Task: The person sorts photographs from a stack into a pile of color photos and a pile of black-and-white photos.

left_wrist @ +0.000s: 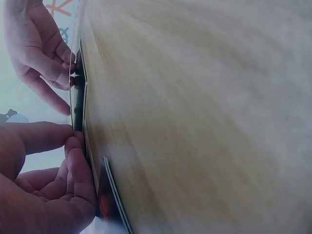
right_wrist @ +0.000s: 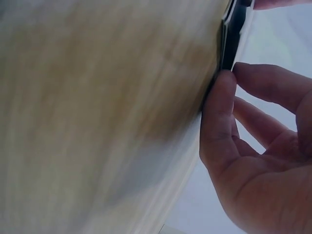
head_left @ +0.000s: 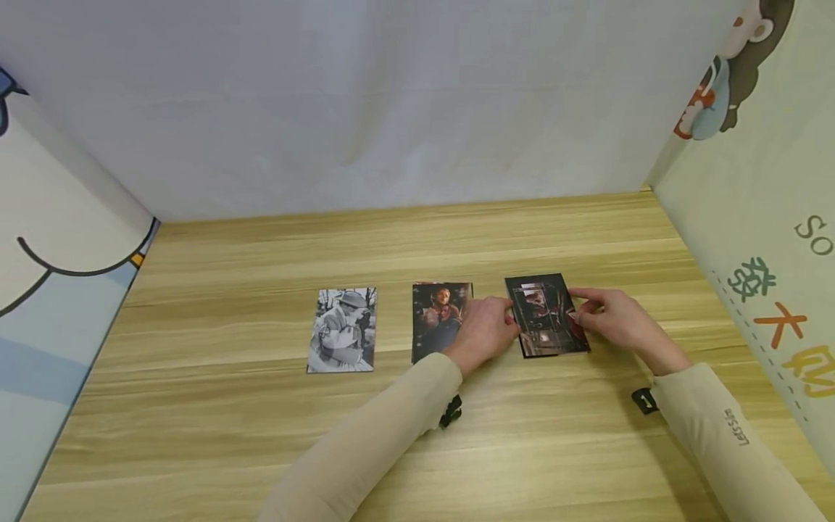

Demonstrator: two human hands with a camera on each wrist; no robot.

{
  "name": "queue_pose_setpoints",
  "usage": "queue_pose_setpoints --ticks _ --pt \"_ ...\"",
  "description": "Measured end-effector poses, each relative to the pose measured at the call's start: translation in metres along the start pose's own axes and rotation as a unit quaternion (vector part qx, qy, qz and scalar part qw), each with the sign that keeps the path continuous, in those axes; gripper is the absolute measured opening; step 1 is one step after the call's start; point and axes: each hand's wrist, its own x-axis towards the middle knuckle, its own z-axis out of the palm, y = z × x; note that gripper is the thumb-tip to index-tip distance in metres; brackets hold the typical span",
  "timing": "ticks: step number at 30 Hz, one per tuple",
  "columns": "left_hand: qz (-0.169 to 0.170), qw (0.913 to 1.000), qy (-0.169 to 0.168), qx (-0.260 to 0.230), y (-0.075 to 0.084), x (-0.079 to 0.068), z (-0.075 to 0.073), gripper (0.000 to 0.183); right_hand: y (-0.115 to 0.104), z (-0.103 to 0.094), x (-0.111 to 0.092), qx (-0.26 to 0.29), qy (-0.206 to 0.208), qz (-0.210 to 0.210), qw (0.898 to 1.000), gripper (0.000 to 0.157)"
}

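Observation:
On the wooden table (head_left: 554, 464) lies a dark photo card (head_left: 544, 315), the rightmost of three spots, between the two hands. My left hand (head_left: 483, 328) holds its left edge with the fingertips, and the wrist passes over the lower right corner of the middle photo (head_left: 430, 330). On the other side my right hand (head_left: 613, 319) pinches the right edge, index finger near the top corner. In the right wrist view, thumb and finger (right_wrist: 268, 83) meet at the card's edge, where layered edges (right_wrist: 234, 34) show more than one card.
A black-and-white photo (head_left: 342, 330) lies at the left of the row. White cloth (head_left: 391, 109) closes the table's back, and printed panels stand on the left (head_left: 65, 254) and right (head_left: 770, 239). A black tag marked 1 (head_left: 644, 400) is by the right sleeve.

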Motion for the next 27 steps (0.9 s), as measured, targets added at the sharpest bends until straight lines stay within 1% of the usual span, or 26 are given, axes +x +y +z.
queue_pose_setpoints --ticks 3,5,10,12,15,18,22,24,27 --pt "0.001 1.0 -0.001 -0.002 0.0003 -0.0002 -0.0005 0.038 0.0007 -0.0001 -0.0002 0.001 -0.002 0.001 1.0 0.054" --pt "0.0 1.0 -0.002 -0.005 0.0004 -0.0006 -0.0008 0.034 0.0011 -0.0001 -0.0004 0.001 -0.003 0.001 1.0 0.054" --pt "-0.004 0.9998 -0.004 -0.018 0.0008 -0.0013 -0.0016 0.017 0.0011 -0.0001 -0.0002 -0.001 -0.002 0.0 1.0 0.054" --pt "-0.008 0.9997 -0.005 -0.022 0.001 -0.0014 -0.002 0.014 0.0006 -0.0003 -0.0002 -0.003 -0.002 0.0 1.0 0.053" --pt "-0.011 0.9995 -0.007 -0.027 0.0004 -0.0013 -0.0022 0.015 -0.0007 -0.0003 -0.0004 -0.004 -0.002 0.0 1.0 0.053" --pt "-0.011 0.9995 -0.005 -0.031 0.0002 -0.0019 -0.002 0.028 -0.0017 -0.0003 -0.0012 -0.003 0.001 -0.003 1.0 0.051" --pt "-0.014 0.9983 -0.001 -0.057 0.0003 -0.0039 -0.0014 0.046 -0.0022 -0.0002 -0.0024 0.0 0.009 -0.005 1.0 0.049" --pt "-0.019 0.9971 0.0 -0.074 0.0003 -0.0052 -0.0012 0.049 -0.0029 -0.0003 -0.0033 0.003 0.014 -0.003 1.0 0.048" --pt "-0.025 0.9956 0.005 -0.09 0.0003 -0.0075 -0.0009 0.05 -0.0059 0.0002 -0.0047 0.009 0.021 0.001 1.0 0.047"
